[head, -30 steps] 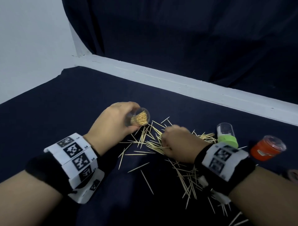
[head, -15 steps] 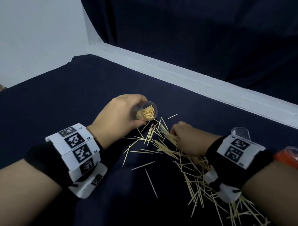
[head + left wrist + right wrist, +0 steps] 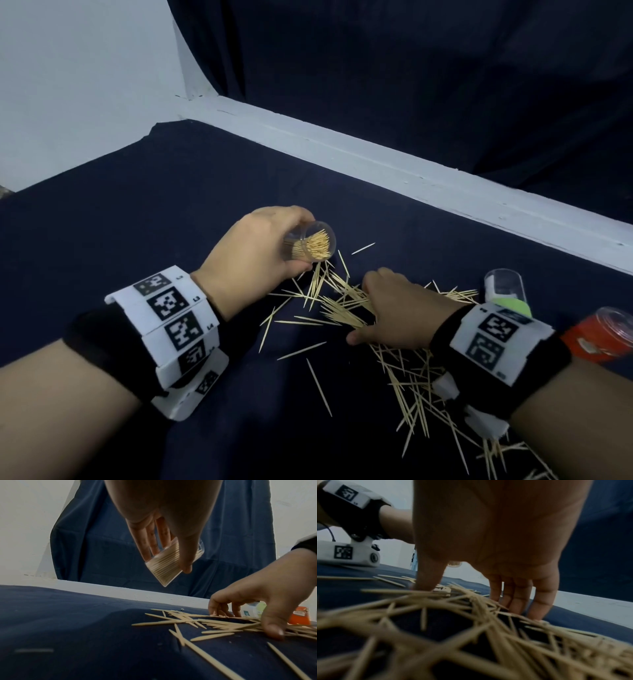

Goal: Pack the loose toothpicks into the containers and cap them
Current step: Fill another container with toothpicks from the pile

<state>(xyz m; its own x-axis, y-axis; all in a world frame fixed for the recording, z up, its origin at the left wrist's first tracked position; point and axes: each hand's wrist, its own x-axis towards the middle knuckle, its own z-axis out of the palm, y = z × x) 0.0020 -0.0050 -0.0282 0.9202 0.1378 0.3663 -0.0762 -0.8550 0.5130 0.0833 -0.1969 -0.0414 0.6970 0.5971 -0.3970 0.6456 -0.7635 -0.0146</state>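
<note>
L hand gripping tilted clear container, frame ctr | R hand fingers spread, raking toothpicks | tip: bunch parallel before pinching.

left hand: raised, fingers curled in a grip | right hand: low, palm down, fingertips and thumb spread downward

Black wristbands, white tag-marked cuffs
</note>
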